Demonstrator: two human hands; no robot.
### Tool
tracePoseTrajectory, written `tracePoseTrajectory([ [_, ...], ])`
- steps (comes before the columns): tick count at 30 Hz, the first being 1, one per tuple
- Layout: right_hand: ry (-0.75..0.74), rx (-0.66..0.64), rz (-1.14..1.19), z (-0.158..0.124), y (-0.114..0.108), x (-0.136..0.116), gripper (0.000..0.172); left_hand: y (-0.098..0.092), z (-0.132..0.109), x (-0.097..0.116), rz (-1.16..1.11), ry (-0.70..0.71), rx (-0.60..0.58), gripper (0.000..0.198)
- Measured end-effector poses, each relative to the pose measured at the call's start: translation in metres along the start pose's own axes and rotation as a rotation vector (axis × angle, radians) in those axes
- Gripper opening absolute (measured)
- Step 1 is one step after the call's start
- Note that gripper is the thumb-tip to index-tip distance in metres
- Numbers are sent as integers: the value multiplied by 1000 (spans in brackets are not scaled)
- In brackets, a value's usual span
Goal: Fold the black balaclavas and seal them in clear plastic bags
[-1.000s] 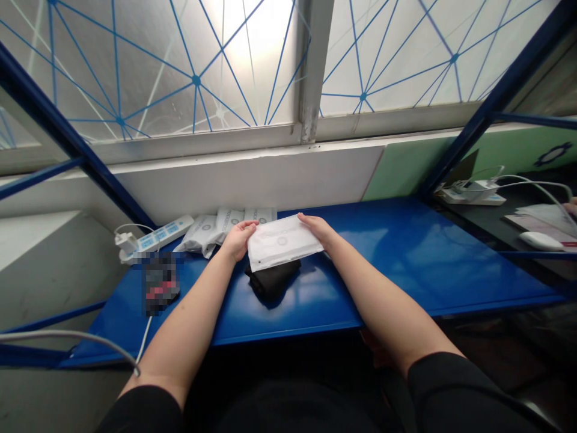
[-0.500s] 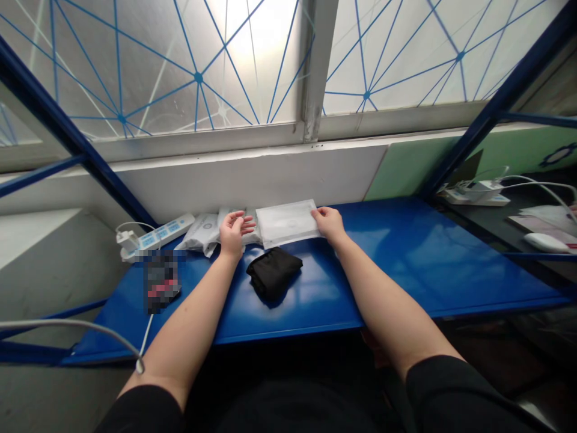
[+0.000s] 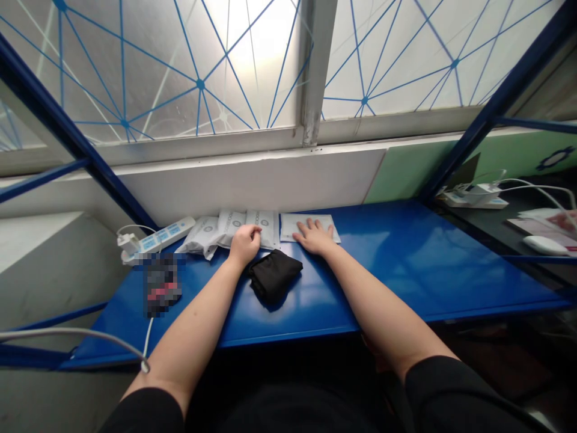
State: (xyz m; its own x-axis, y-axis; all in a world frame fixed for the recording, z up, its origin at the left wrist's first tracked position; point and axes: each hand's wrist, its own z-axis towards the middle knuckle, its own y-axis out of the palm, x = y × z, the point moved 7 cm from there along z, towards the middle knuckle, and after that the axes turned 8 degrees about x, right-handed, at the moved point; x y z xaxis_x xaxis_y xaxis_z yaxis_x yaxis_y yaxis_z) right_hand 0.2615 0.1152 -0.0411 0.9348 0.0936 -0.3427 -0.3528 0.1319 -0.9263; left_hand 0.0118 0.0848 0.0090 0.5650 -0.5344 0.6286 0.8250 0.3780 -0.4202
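Under my right hand (image 3: 315, 236) lies a flat white packet (image 3: 288, 221), the fingers spread over its surface. My left hand (image 3: 246, 242) has its fingers curled in at the edge of the printed white pouches (image 3: 267, 227); what is between the fingers, if anything, is hidden. More pouches (image 3: 202, 236) overlap in a row to the left. A folded black cloth (image 3: 276, 273) rests on the blue table (image 3: 396, 258) between my forearms.
At the back left sits a white power strip (image 3: 164, 237) with a plug and cable. Near it lies a blurred-out dark item (image 3: 162, 282) with a cable. Blue frame posts rise on both sides. Far right, another person's hand (image 3: 565, 221) shows beside a white mouse (image 3: 545, 244).
The white packet was raised in my right hand; now it lies flat, with that hand spread on top. My left hand has shifted right and its fingers have curled in.
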Motion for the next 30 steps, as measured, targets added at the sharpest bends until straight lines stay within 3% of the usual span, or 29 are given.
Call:
tracePoseTrajectory([
  [8,197,63,-118,6,-18,43,47,3,-2,2,70,49,-27,18],
  [16,106,162,-100,2,-24,10,50,4,-3,5,91,65,-34,19],
  [23,36,80,-62,4,-15,11,43,6,-3,4,98,77,-43,19],
  [30,-22,164,59,4,-22,-1,33,7,-3,4,89,59,-59,19],
])
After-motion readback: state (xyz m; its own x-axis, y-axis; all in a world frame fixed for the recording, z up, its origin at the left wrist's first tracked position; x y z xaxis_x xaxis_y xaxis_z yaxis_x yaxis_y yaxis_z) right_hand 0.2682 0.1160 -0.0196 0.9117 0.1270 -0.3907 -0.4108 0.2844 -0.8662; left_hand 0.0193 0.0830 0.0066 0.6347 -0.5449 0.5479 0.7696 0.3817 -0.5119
